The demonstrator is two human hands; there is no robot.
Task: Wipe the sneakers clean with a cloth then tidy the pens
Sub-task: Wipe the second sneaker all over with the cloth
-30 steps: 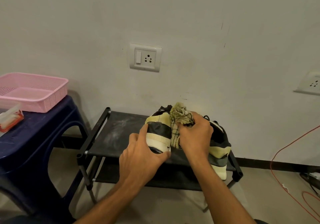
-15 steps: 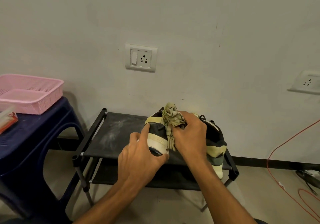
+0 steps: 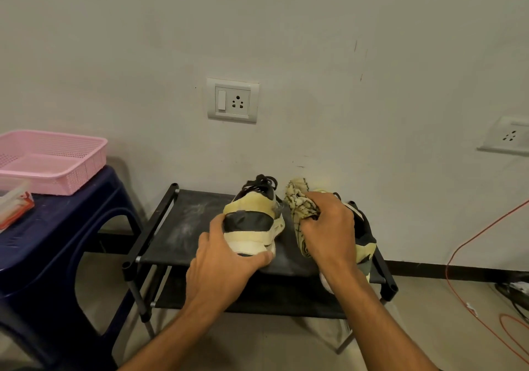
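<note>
Two yellow-and-black sneakers stand on the top shelf of a low black rack point(image 3: 183, 227). My left hand point(image 3: 226, 267) grips the heel of the left sneaker point(image 3: 254, 216), thumb under its sole. My right hand point(image 3: 329, 230) holds a crumpled yellow checked cloth point(image 3: 299, 198) bunched between the two shoes. The right sneaker point(image 3: 363, 241) is mostly hidden behind that hand and wrist. No pens are visible.
A dark blue plastic stool point(image 3: 57, 227) at the left carries a pink basket point(image 3: 51, 158) and a clear box with an orange clip point(image 3: 14, 204). Wall sockets sit above the rack. An orange cable point(image 3: 469, 241) runs down to the floor at the right.
The left sneaker has shifted left, away from the cloth, so a gap shows between the shoes. My right hand with the cloth has moved off it toward the right sneaker.
</note>
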